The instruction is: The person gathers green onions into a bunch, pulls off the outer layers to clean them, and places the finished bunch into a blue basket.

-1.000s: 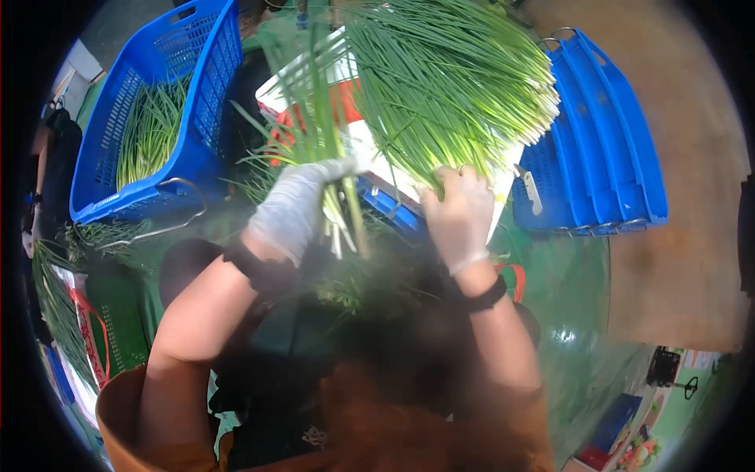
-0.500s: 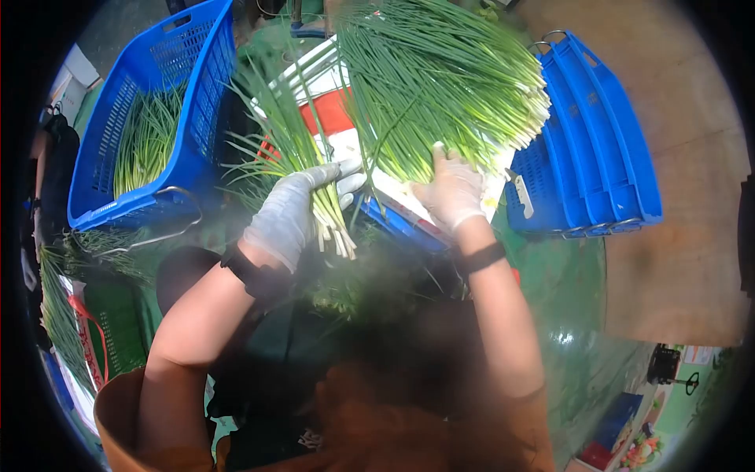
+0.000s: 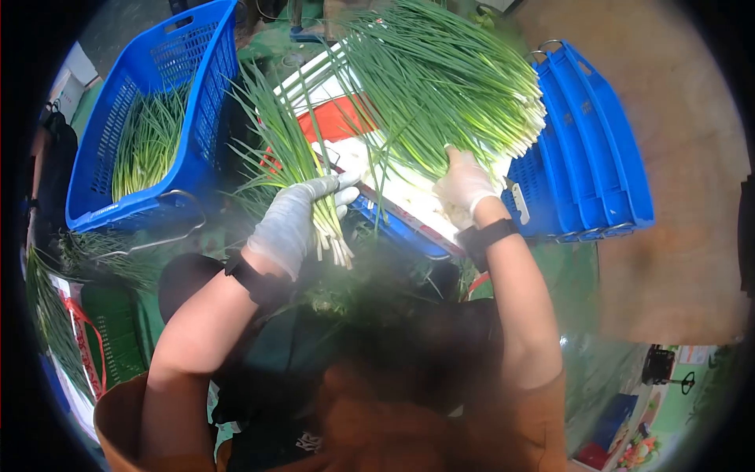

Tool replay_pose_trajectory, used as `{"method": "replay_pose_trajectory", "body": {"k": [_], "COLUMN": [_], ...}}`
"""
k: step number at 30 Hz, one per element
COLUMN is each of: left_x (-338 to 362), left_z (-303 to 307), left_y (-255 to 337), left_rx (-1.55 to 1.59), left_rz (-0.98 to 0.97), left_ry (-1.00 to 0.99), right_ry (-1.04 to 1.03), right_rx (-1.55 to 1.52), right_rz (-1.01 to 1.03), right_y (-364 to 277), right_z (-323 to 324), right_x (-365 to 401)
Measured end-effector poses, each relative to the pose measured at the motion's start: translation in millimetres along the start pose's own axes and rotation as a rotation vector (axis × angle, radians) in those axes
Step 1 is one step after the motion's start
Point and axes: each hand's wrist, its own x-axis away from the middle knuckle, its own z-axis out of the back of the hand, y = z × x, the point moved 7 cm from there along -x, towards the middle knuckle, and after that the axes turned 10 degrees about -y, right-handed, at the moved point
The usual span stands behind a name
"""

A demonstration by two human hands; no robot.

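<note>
My left hand (image 3: pixel 295 212), in a pale glove, is closed around a small bunch of green onions (image 3: pixel 329 228). Their white root ends point down towards me and the green tops fan up and left. A big pile of green onions (image 3: pixel 448 79) lies over a white board (image 3: pixel 413 200), root ends to the right. At the pile's near edge, my gloved right hand (image 3: pixel 465 185) has its fingers curled against the stalks, gripping at the edge; some fingertips are hidden. A few loose stalks lean between the two hands.
A blue crate (image 3: pixel 208 118) at the left holds more green onions. Stacked blue crates (image 3: pixel 598 149) stand to the right of the pile. A red patch (image 3: pixel 338 118) shows on the white surface. Loose greens (image 3: pixel 102 256) lie on the floor at left.
My right hand has moved a little right along the pile's near edge, and its fingers have drawn in. More of the white board shows. My left hand keeps its bunch, almost unmoved.
</note>
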Motion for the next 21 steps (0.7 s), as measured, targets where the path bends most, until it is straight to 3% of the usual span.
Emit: {"method": "replay_pose_trajectory", "body": {"k": [2, 4, 6, 7, 9, 11, 12, 14, 15, 17, 19, 20, 21], "left_x": [5, 19, 22, 26, 24, 1, -10, 8, 3, -6, 2, 7, 9], "left_z": [-2, -25, -33, -42, -50, -14, 3, 7, 14, 34, 14, 4, 1], "left_y": [0, -2, -12, -16, -26, -30, -22, -6, -1, 8, 9, 8, 4], "left_rx": [-0.007, 0.098, 0.03, 0.026, 0.02, -0.209, -0.235, -0.134, -0.084, -0.072, -0.088, -0.103, -0.146], "left_rz": [-0.001, 0.031, 0.118, 0.095, 0.078, 0.002, -0.093, -0.052, -0.134, -0.269, -0.285, -0.301, -0.267], "left_ry": [-0.003, -0.175, -0.328, -0.334, -0.345, -0.079, 0.046, 0.319, 0.33, 0.351, 0.283, 0.221, 0.198], "right_ry": [-0.038, -0.035, -0.353, -0.328, -0.214, 0.083, 0.082, 0.591, 0.768, 0.706, 0.519, 0.466, 0.378], "right_rx": [-0.124, -0.244, -0.773, -0.874, -0.816, -0.64, -0.64, -0.362, -0.312, -0.363, -0.572, -0.243, -0.087], "right_rz": [0.098, 0.191, 0.169, 0.235, 0.171, 0.071, 0.073, 0.147, 0.195, 0.227, 0.238, 0.437, 0.308], "right_y": [-4, -4, 2, 8, 33, 45, 48, 47, 42, 23, 5, -23, -32], "right_z": [13, 31, 18, 10, -15, -5, -4, 33, 47, 63, 45, 36, 22], "right_x": [16, 45, 66, 64, 58, 69, 71, 97, 116, 139, 149, 152, 150]}}
